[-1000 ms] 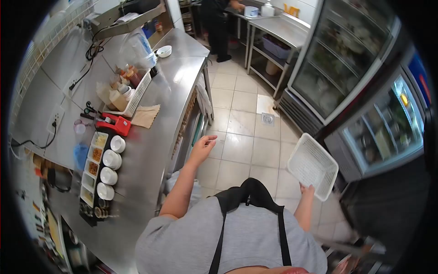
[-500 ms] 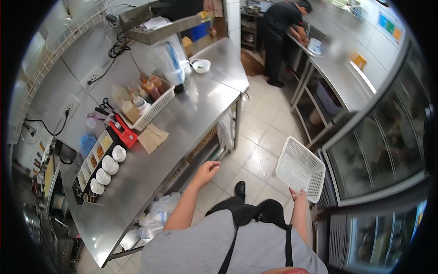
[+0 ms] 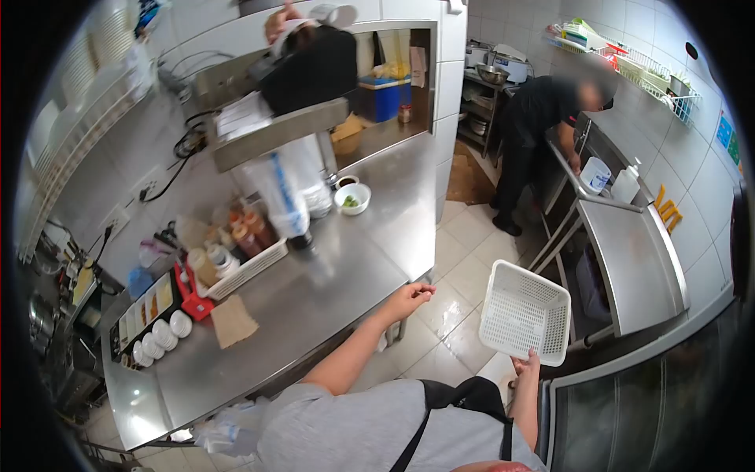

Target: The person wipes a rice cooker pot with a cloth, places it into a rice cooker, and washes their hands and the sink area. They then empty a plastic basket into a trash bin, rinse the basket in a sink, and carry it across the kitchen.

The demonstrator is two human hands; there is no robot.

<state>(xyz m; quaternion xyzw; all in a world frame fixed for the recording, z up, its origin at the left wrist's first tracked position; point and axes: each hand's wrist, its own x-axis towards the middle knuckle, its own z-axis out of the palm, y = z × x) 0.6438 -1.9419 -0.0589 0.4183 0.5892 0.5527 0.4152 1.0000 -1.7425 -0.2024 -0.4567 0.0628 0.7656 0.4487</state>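
Note:
A white perforated plastic basket [image 3: 524,313] hangs out in front of me on the right, tilted so that its inside shows. My right hand [image 3: 526,363] grips its near rim; part of the fingers is hidden behind it. Nothing is visible in my left hand [image 3: 410,301], whose fingers are loosely bent and partly extended. It hovers beside the front edge of the steel worktable [image 3: 346,263]. On that table stand a white bowl [image 3: 352,199] with something green in it, a basket of sauce bottles [image 3: 248,269] and a folded brown cloth [image 3: 233,321].
A co-worker in dark clothes [image 3: 525,130] bends over the sink at the back right. Another person's hand [image 3: 281,22] is by a black device [image 3: 311,71] on the raised shelf. Tiled floor [image 3: 456,322] runs between the worktable and the right-hand steel counter [image 3: 641,263].
My view has shifted forward and upward. The basket stays in my right hand, and my left hand has moved forward along the worktable. A hand and the black device have come into view above the shelf.

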